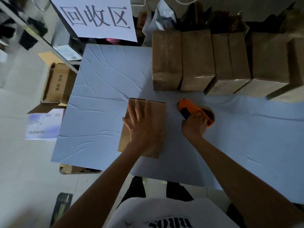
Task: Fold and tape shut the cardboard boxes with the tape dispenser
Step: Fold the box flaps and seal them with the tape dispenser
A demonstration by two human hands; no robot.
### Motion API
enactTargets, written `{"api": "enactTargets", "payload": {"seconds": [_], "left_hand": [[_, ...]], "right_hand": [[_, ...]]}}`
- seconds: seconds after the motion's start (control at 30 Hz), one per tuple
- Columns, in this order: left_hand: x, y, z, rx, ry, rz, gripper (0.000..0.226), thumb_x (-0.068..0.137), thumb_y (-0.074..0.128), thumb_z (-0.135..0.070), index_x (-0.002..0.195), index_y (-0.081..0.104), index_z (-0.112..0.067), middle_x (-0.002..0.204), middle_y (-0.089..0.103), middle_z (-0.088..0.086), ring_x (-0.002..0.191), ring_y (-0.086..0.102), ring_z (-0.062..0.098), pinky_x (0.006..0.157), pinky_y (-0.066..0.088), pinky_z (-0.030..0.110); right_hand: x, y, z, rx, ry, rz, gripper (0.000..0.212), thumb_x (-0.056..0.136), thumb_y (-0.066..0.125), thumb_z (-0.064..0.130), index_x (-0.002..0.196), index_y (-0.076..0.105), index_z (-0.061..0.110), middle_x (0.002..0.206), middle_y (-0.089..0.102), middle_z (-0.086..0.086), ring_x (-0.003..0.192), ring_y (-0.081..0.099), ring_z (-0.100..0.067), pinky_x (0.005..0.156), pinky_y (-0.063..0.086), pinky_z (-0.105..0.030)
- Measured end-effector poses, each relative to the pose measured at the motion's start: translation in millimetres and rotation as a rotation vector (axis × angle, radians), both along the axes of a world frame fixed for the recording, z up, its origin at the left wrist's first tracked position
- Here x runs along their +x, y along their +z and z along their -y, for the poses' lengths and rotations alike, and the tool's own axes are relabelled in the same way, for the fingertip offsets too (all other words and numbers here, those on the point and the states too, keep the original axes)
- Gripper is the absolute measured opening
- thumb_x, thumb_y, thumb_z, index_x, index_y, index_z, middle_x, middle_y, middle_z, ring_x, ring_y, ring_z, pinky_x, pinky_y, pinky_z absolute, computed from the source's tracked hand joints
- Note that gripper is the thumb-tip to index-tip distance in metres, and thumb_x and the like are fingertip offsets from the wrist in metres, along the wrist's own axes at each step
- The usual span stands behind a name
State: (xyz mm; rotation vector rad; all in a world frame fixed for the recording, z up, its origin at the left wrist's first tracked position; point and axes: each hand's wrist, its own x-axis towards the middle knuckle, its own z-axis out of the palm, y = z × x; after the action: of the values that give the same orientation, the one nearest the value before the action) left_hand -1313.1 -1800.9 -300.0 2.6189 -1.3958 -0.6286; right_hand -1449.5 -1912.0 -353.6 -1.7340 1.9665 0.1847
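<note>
Left hand presses plain brown cardboard box; right hand grips orange tape dispenser.

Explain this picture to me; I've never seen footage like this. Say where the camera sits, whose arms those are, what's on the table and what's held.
No machine here: a person works with bare hands. The single picture comes from a camera worn on the person's head, looking down, so both arms reach in from below. The left hand lies flat, palm down, on a cardboard box. The right hand grips an orange tape dispenser just right of that box. The table has a pale cover. A row of closed boxes stands at the back right.
</note>
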Motion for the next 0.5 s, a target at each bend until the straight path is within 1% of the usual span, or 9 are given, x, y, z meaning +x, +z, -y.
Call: {"api": "enactTargets", "payload": {"seconds": [0.07,0.17,0.2,0.27,0.3,0.33,0.4,0.47,0.5], "left_hand": [[9,-2,-7,0.006,-0.006,0.011,0.115,0.072,0.063,-0.067,0.151,-0.010,-0.028,0.158,-0.012,0.006,0.144,-0.020,0.033,0.110,0.000,0.068],[29,0,-21,0.005,-0.039,0.007,0.122,0.060,0.075,-0.064,0.151,0.000,-0.032,0.158,-0.003,0.004,0.145,-0.014,0.029,0.108,0.009,0.068],[35,2,-24,0.012,-0.047,0.001,0.124,0.057,0.077,-0.064,0.151,0.002,-0.033,0.158,-0.002,0.003,0.145,-0.014,0.028,0.108,0.010,0.068],[40,8,-28,0.049,-0.033,0.006,0.129,0.054,0.079,-0.065,0.151,0.001,-0.032,0.158,-0.003,0.004,0.145,-0.015,0.029,0.108,0.007,0.069],[41,13,-27,0.050,-0.002,-0.005,0.130,0.053,0.080,-0.065,0.151,0.001,-0.031,0.158,-0.004,0.005,0.145,-0.015,0.030,0.109,0.003,0.067],[41,20,-25,0.011,0.036,-0.034,0.131,0.054,0.080,-0.064,0.151,0.002,-0.028,0.158,-0.003,0.006,0.145,-0.015,0.032,0.111,0.000,0.064],[40,37,-18,-0.207,0.056,-0.124,0.125,0.056,0.083,-0.058,0.151,0.009,-0.022,0.159,0.005,0.009,0.146,-0.007,0.031,0.116,0.003,0.056],[37,56,-12,-0.467,-0.061,-0.191,0.112,0.061,0.085,-0.047,0.147,0.017,-0.022,0.158,0.013,0.008,0.146,0.003,0.024,0.119,0.010,0.043],[34,66,-11,-0.533,-0.139,-0.204,0.106,0.064,0.084,-0.042,0.145,0.019,-0.023,0.157,0.017,0.005,0.145,0.006,0.018,0.118,0.009,0.034]], "right_hand": [[0,-3,-1,-0.041,-0.039,0.004,0.056,0.094,0.053,0.012,0.142,0.028,0.000,0.142,0.040,-0.019,0.131,0.037,-0.035,0.101,0.038,-0.043],[-11,0,-4,-0.124,0.071,0.041,0.056,0.089,0.060,0.011,0.139,0.035,0.003,0.137,0.046,-0.016,0.126,0.042,-0.034,0.097,0.041,-0.045],[-16,4,-4,-0.188,0.148,0.114,0.054,0.088,0.060,0.013,0.138,0.039,0.008,0.135,0.048,-0.012,0.124,0.044,-0.031,0.098,0.041,-0.045],[-23,15,-7,-0.346,0.396,0.332,0.044,0.089,0.059,0.013,0.132,0.050,0.018,0.130,0.053,-0.002,0.120,0.047,-0.023,0.101,0.039,-0.043],[-26,22,-9,-0.401,0.485,0.418,0.040,0.089,0.060,0.013,0.128,0.054,0.016,0.126,0.056,-0.003,0.117,0.050,-0.023,0.100,0.040,-0.043],[-26,30,-12,-0.448,0.523,0.471,0.038,0.088,0.063,0.014,0.124,0.055,0.007,0.121,0.058,-0.009,0.111,0.054,-0.026,0.095,0.045,-0.044],[-25,43,-18,-0.548,0.571,0.485,0.036,0.083,0.071,0.010,0.111,0.055,-0.006,0.109,0.059,-0.022,0.096,0.060,-0.035,0.078,0.053,-0.046],[-23,54,-23,-0.636,0.657,0.494,0.038,0.076,0.075,0.001,0.105,0.050,-0.001,0.102,0.059,-0.026,0.087,0.061,-0.038,0.069,0.055,-0.046],[-22,59,-24,-0.663,0.698,0.503,0.042,0.075,0.075,-0.001,0.106,0.046,0.003,0.101,0.059,-0.027,0.088,0.061,-0.039,0.069,0.055,-0.046]]}}
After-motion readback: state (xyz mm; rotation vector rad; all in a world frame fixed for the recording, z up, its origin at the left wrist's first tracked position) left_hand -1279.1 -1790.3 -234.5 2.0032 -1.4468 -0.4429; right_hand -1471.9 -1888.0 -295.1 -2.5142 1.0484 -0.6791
